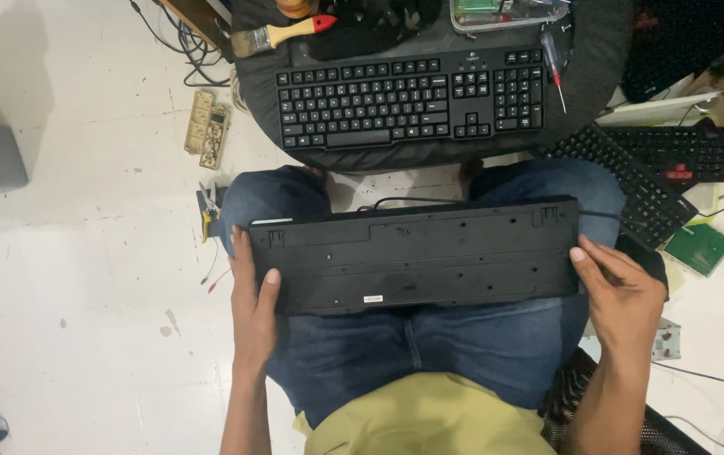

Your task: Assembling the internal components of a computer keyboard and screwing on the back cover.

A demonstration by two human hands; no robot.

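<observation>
A black keyboard (416, 253) lies upside down across my lap, its flat underside facing up. My left hand (252, 307) grips its left end, thumb on the underside. My right hand (623, 291) holds its right end, thumb resting on the edge. A second black keyboard (408, 97) sits keys-up on a round dark stool (598, 50) in front of my knees.
On the stool lie a paintbrush (282, 34), a red-handled screwdriver (554, 67) and a clear box of parts (505, 13). More keyboards (657, 168) and a green circuit board (699, 248) lie at the right. A beige power strip (208, 128) and cables rest on the white floor.
</observation>
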